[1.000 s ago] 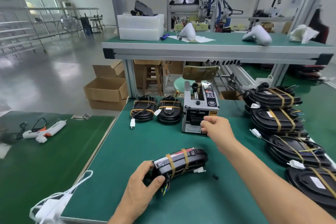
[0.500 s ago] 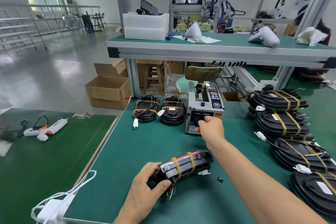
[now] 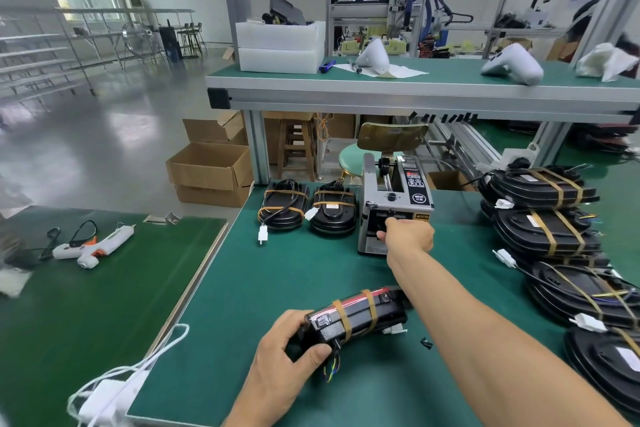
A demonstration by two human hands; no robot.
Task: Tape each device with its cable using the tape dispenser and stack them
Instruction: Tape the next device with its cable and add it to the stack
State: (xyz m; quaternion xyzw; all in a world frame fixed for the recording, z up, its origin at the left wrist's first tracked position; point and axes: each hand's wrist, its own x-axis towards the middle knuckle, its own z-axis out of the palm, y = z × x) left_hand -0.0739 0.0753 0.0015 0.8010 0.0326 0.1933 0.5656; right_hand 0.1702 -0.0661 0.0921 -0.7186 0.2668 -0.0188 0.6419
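Head view, hands first:
Left hand [image 3: 287, 354]: lower centre of the frame, fingers and thumb curled round the near end of the black device [image 3: 360, 317], gripping it.
Black device: lies tilted on the green mat [image 3: 277, 281], lower centre; two tan tape bands cross its body, and thin coloured wires hang from the held end.
Right hand [image 3: 408, 236]: centre of the frame, arm stretched in from the lower right; fingers bent at the front slot of the tape dispenser [image 3: 394, 204] (whether they pinch a strip of tape cannot be told, the fingertips are hidden against the slot).
Tape dispenser: grey box with a black control panel, upright at the centre, near the mat's far edge.
Finished pair [image 3: 308, 206]: two taped black devices just left of the dispenser, side by side, a white plug lying in front of the left one.
Taped stack [image 3: 543, 218]: black devices piled along the right edge of the frame, running down to the lower right corner.
Mat edges: left edge runs diagonally from centre to bottom left, where a white cable [image 3: 131, 371] loops over it; the near edge shows at the bottom.
Open room: bare mat between the held device and the finished pair, and left of the right forearm.
Left bench [image 3: 86, 305]: separate green surface, a white glue gun [image 3: 93, 246] on it at left centre.
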